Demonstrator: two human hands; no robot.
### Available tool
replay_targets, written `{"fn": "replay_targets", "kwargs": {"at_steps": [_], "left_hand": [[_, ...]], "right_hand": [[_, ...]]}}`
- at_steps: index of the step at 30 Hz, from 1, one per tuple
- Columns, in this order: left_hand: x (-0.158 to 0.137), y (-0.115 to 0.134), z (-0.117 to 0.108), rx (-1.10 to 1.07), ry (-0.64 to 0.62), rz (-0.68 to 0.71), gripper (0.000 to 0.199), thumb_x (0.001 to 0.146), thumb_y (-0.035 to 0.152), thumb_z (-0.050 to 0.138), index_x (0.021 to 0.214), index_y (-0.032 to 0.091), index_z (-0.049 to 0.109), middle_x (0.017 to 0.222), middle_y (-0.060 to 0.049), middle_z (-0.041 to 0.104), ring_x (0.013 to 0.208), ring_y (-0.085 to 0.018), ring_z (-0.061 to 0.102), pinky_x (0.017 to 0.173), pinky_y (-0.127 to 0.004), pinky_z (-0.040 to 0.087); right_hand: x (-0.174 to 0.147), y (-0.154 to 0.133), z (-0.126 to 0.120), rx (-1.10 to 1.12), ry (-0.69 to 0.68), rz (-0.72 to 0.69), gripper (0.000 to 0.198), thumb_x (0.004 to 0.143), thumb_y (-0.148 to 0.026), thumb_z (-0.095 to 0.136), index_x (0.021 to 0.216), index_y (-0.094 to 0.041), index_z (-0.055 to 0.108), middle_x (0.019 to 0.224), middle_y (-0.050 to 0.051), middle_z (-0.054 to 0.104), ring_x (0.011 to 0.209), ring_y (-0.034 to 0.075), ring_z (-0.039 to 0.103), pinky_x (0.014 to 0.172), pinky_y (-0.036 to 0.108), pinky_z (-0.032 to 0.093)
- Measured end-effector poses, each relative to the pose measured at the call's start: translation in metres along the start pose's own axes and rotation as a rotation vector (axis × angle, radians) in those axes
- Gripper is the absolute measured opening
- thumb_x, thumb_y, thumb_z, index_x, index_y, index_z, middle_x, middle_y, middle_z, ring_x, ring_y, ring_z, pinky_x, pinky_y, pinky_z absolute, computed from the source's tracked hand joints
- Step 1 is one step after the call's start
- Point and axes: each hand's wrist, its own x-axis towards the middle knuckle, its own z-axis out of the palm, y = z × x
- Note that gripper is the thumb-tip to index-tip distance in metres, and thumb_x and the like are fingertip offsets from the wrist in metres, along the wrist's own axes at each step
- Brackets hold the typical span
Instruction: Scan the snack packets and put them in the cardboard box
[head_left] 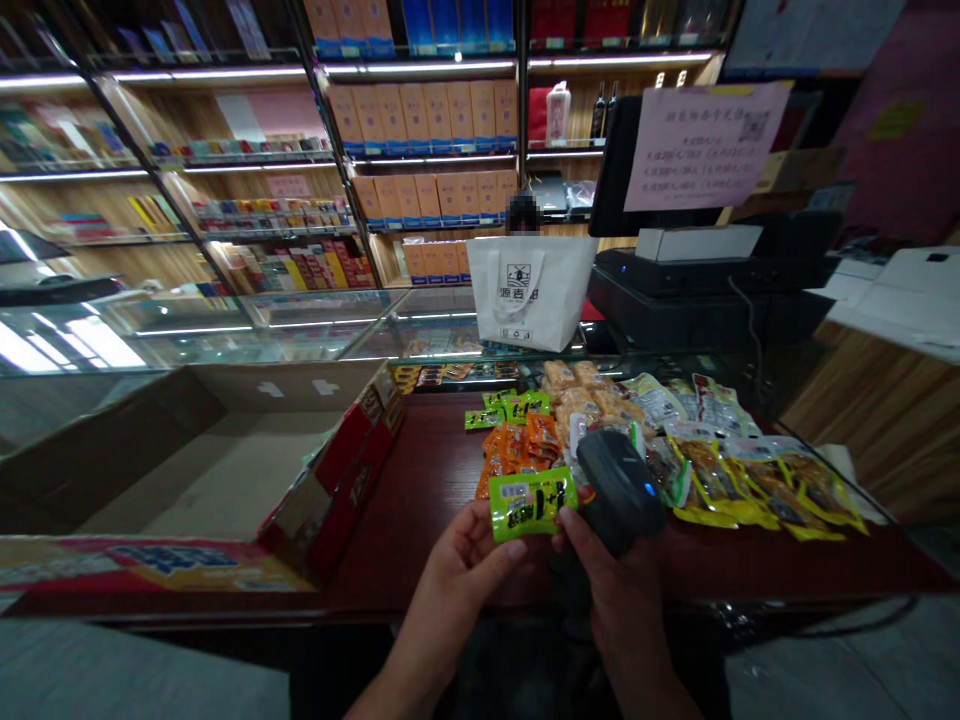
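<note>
Between my hands is a green snack packet (531, 503) with black print, its face turned up toward me. My left hand (469, 560) pinches its left end, thumb on the lower edge. My right hand (611, 570) is wrapped round a black barcode scanner (616, 475) with a blue light, and its thumb touches the packet's lower right corner. Behind the packet lie small orange packets (517, 446) and more green packets (517, 404). To their right are tan snack packs (589, 388) and yellow-edged clear pouches (716, 480).
A large open cardboard box (330, 500) stands at the left of the dark red counter (420, 460). On the glass case behind are a white paper bag (532, 295) and a black register screen (619, 165) with a pink notice. A person's head shows behind the bag. Stocked shelves line the wall.
</note>
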Motion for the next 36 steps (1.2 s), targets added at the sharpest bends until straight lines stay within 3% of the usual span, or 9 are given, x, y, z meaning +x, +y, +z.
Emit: {"fn": "replay_targets", "kwargs": {"at_steps": [3, 7, 9, 16, 21, 25, 29, 32, 36], "left_hand": [[0.002, -0.004, 0.006, -0.047, 0.049, 0.012, 0.035, 0.072, 0.033, 0.085, 0.097, 0.017, 0.066, 0.104, -0.010, 0.076, 0.093, -0.023, 0.072, 0.077, -0.030, 0.058], [0.008, -0.005, 0.009, -0.144, 0.079, 0.092, 0.027, 0.078, 0.035, 0.080, 0.090, 0.017, 0.063, 0.101, -0.007, 0.075, 0.096, -0.020, 0.071, 0.089, -0.032, 0.056], [0.011, -0.005, 0.008, -0.178, 0.090, 0.108, 0.027, 0.080, 0.037, 0.078, 0.089, 0.018, 0.061, 0.097, -0.005, 0.074, 0.095, -0.019, 0.071, 0.090, -0.033, 0.055], [0.017, -0.004, -0.006, 0.053, 0.136, 0.186, 0.030, 0.084, 0.046, 0.071, 0.098, 0.022, 0.059, 0.096, -0.001, 0.072, 0.087, -0.017, 0.069, 0.076, -0.027, 0.054], [0.012, 0.002, -0.005, 0.176, 0.001, 0.128, 0.038, 0.084, 0.046, 0.071, 0.111, 0.021, 0.064, 0.100, -0.004, 0.074, 0.089, -0.019, 0.069, 0.078, -0.027, 0.053], [0.007, -0.003, -0.002, -0.008, -0.049, 0.032, 0.052, 0.077, 0.042, 0.080, 0.122, 0.024, 0.062, 0.105, -0.006, 0.073, 0.090, -0.020, 0.070, 0.082, -0.030, 0.054], [0.004, -0.019, -0.001, -0.092, -0.121, -0.104, 0.048, 0.065, 0.032, 0.090, 0.105, 0.020, 0.068, 0.101, -0.008, 0.074, 0.086, -0.019, 0.070, 0.078, -0.029, 0.056], [0.004, -0.028, 0.000, -0.098, -0.074, -0.134, 0.036, 0.064, 0.034, 0.091, 0.088, 0.016, 0.070, 0.094, -0.008, 0.075, 0.078, -0.016, 0.069, 0.071, -0.024, 0.055], [0.005, -0.029, 0.004, -0.186, 0.013, -0.101, 0.032, 0.064, 0.032, 0.090, 0.085, 0.016, 0.072, 0.093, -0.007, 0.075, 0.086, -0.018, 0.071, 0.078, -0.027, 0.057]], "right_hand": [[0.000, 0.003, -0.001, -0.011, -0.025, 0.014, 0.038, 0.064, -0.041, 0.091, 0.090, -0.017, 0.076, 0.076, 0.002, 0.079, 0.061, 0.017, 0.072, 0.057, 0.023, 0.060], [-0.005, 0.003, -0.003, -0.146, -0.106, -0.012, 0.033, 0.068, -0.044, 0.087, 0.075, -0.015, 0.074, 0.062, 0.002, 0.074, 0.056, 0.017, 0.068, 0.054, 0.023, 0.055], [-0.007, 0.003, -0.004, -0.204, -0.125, -0.036, 0.032, 0.070, -0.044, 0.085, 0.076, -0.015, 0.074, 0.059, 0.001, 0.071, 0.054, 0.016, 0.065, 0.054, 0.023, 0.053], [-0.005, -0.002, -0.003, -0.178, -0.147, -0.091, 0.032, 0.068, -0.044, 0.085, 0.082, -0.017, 0.073, 0.068, 0.001, 0.073, 0.054, 0.016, 0.064, 0.053, 0.025, 0.054], [-0.010, -0.004, -0.001, -0.187, -0.166, -0.029, 0.039, 0.065, -0.039, 0.087, 0.095, -0.018, 0.076, 0.091, 0.005, 0.081, 0.079, 0.026, 0.076, 0.072, 0.034, 0.062], [-0.008, 0.001, -0.002, -0.099, -0.118, 0.031, 0.045, 0.067, -0.039, 0.087, 0.104, -0.017, 0.074, 0.097, 0.006, 0.082, 0.086, 0.028, 0.077, 0.077, 0.036, 0.063], [-0.001, 0.010, -0.007, -0.065, -0.002, 0.042, 0.048, 0.066, -0.040, 0.089, 0.104, -0.015, 0.074, 0.094, 0.006, 0.082, 0.087, 0.028, 0.077, 0.076, 0.033, 0.062], [0.002, 0.019, -0.010, -0.064, 0.026, 0.011, 0.052, 0.067, -0.041, 0.089, 0.108, -0.015, 0.072, 0.100, 0.008, 0.081, 0.089, 0.029, 0.077, 0.077, 0.034, 0.062], [0.001, 0.022, -0.009, -0.072, 0.016, -0.005, 0.059, 0.067, -0.041, 0.089, 0.117, -0.016, 0.069, 0.112, 0.010, 0.079, 0.103, 0.032, 0.074, 0.089, 0.039, 0.060]]}}
